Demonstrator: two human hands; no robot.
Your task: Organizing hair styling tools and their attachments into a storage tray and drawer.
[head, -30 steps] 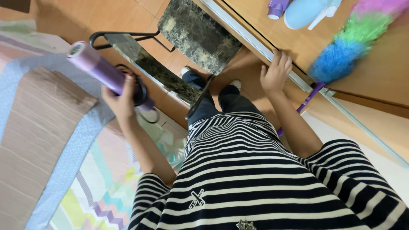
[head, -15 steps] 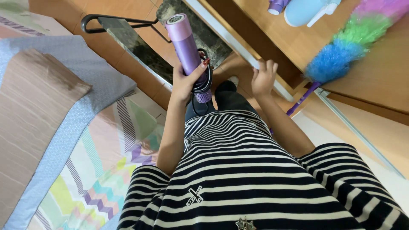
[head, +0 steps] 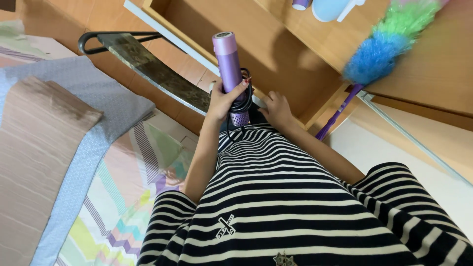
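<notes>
the left hand (head: 221, 101) is wrapped around a purple hair dryer (head: 230, 74), held upright in front of the striped shirt (head: 276, 197), its black cord (head: 245, 101) looped by the fingers. the right hand (head: 277, 109) rests loosely open against the wooden bench (head: 276, 44) edge. a blue-green feather duster (head: 379, 47) leans nearby.

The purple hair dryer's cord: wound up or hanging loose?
Wound up. The black cord sits looped against the purple hair dryer, bunched under the left hand; no long loose length shows.
</notes>
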